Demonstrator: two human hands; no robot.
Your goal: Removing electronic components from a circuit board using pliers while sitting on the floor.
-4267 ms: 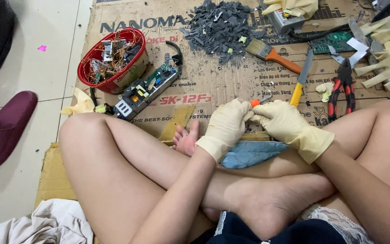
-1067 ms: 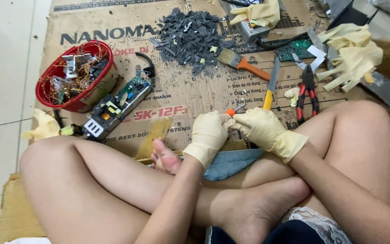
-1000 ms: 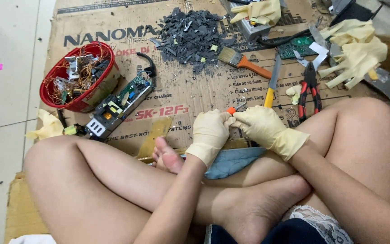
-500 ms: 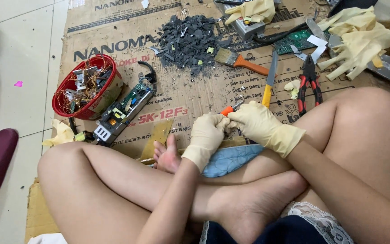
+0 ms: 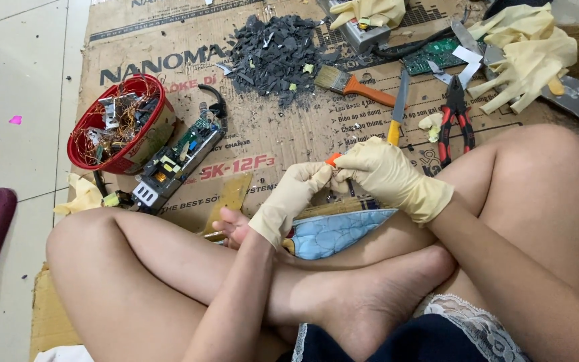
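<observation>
Both hands gloved, meeting above crossed bare legs. Left hand (image 5: 293,198) fingers curled, wrist bent upward. Right hand (image 5: 387,175) closed in a pinching grip, touching left fingertips.

we see thin matt rubbery gloves, cream-coloured and wrinkled, on the left hand (image 5: 294,201) and right hand (image 5: 389,175), pinching a small orange plastic-looking piece (image 5: 332,159). beneath lies rough, scuffed brown cardboard (image 5: 263,144). the bowl (image 5: 123,125) is glossy red plastic holding copper wire. the brush (image 5: 355,84) has a smooth orange handle, a metal band and pale bristles. the dark chips (image 5: 275,55) look matt and brittle.
</observation>
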